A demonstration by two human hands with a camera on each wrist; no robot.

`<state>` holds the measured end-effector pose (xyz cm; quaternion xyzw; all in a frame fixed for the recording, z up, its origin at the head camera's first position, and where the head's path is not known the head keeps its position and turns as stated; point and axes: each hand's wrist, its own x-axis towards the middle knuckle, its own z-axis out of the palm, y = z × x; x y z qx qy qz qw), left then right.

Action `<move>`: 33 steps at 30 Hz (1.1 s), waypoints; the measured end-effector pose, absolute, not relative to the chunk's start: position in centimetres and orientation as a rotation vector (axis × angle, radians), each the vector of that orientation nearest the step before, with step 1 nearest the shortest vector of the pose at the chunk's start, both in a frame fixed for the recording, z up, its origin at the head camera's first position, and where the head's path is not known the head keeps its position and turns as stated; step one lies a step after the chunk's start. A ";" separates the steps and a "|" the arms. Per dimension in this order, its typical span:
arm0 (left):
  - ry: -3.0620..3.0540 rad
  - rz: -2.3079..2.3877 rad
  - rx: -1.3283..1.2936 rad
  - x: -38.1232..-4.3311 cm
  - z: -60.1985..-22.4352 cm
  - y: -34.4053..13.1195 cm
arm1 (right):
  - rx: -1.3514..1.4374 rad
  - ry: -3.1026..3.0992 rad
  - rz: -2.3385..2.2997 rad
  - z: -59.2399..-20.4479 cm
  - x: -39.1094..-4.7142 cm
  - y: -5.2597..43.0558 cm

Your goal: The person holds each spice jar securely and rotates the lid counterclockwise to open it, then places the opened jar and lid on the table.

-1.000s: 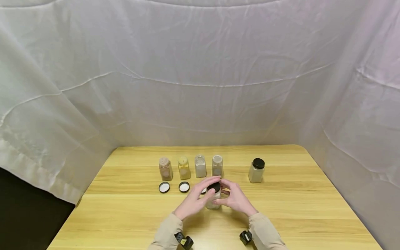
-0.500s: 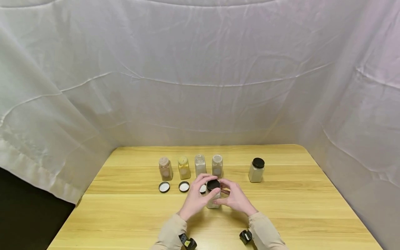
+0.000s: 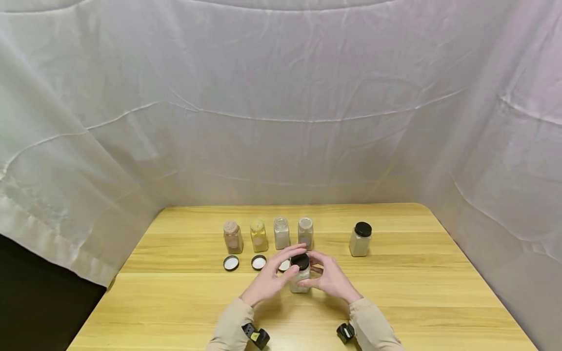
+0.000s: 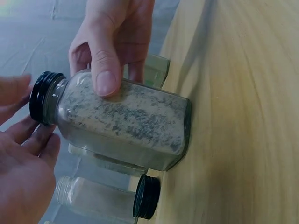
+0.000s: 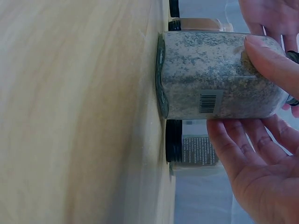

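Observation:
A square glass spice jar [image 3: 300, 282] filled with speckled grey-white powder stands upright on the table in front of the person. Its black screw lid [image 4: 43, 98] sits on the neck. The right hand [image 3: 331, 280] grips the jar's body, thumb on the near side and fingers behind. Around the lid curl the left hand's fingers and thumb; the left hand [image 3: 269, 279] reaches over from the left. A barcode label [image 5: 210, 101] shows on the jar in the right wrist view.
Behind stand several uncapped jars: a pinkish-brown one [image 3: 233, 240], a yellow one [image 3: 259, 239], a whitish one [image 3: 281, 235] and a grey-brown one [image 3: 305, 233]. Lids [image 3: 230, 263] with white liners lie before them. A capped jar [image 3: 360, 241] stands to the right.
The left hand has turned back and forth about the lid, its wrist swinging right and then back left. The right hand and the jar stay in place.

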<state>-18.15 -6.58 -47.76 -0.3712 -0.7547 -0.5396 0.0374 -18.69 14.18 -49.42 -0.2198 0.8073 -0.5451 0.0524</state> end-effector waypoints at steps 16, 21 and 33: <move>-2.284 -1.576 -0.889 -17.9 -47.9 -5.5 | -0.682 2.452 -1.664 -49.4 -18.6 14.2; -2.326 -1.606 -1.021 -17.8 -47.5 -6.0 | -0.681 2.450 -1.670 -49.4 -18.7 14.2; -2.344 -1.608 -1.046 -18.2 -47.4 -6.1 | -0.684 2.459 -1.661 -49.4 -18.7 14.2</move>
